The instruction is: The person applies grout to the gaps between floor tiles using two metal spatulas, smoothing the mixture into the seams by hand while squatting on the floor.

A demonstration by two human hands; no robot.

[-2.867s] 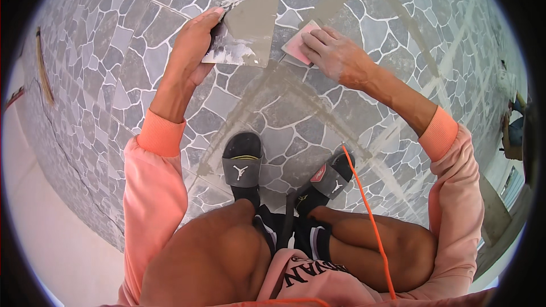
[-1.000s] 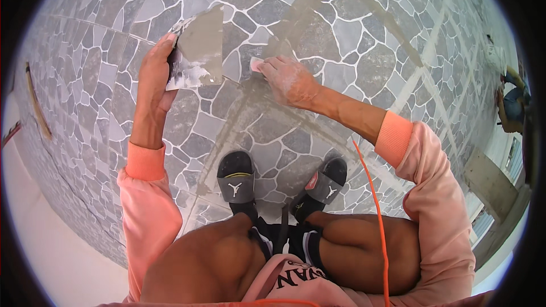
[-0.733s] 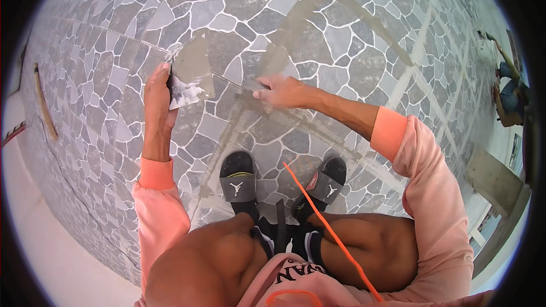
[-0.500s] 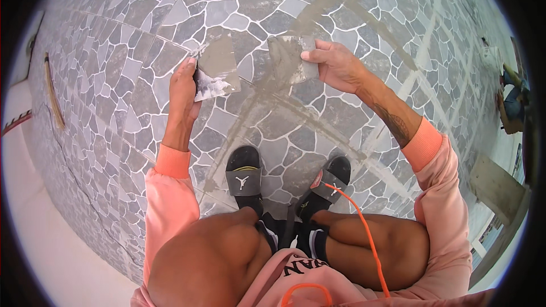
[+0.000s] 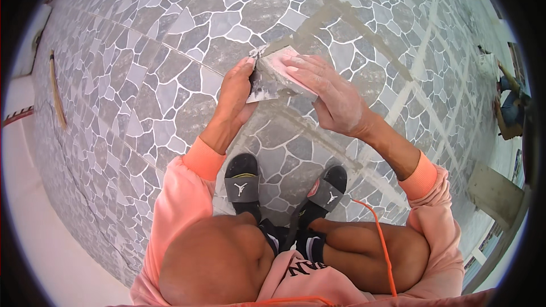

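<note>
My left hand (image 5: 233, 94) is closed on the edge of a flat, putty-knife-like scraper plate (image 5: 263, 92) with wet grey grout smeared over it. In my right hand (image 5: 338, 94) is a second thin scraper blade (image 5: 278, 63), its fingers laid along the pale, dusty upper face. The two blades meet over the floor in front of my feet, the right one tilted across the left one. Grout between them is mostly hidden. Whitish dust coats my right fingers. Below lies a grey stone-patterned tile floor (image 5: 193, 108), with a wet grout-smeared joint (image 5: 313, 128) under the blades.
My feet in dark slide sandals (image 5: 243, 185) stand just below the hands. An orange drawstring (image 5: 382, 233) hangs by my right knee. A broom (image 5: 56, 91) lies at the far left. At the right edge are another person (image 5: 512, 108) and a grey block-like piece (image 5: 496, 193).
Both hands have come together from apart. The left plate moved right, and the right blade turned and moved onto it.
</note>
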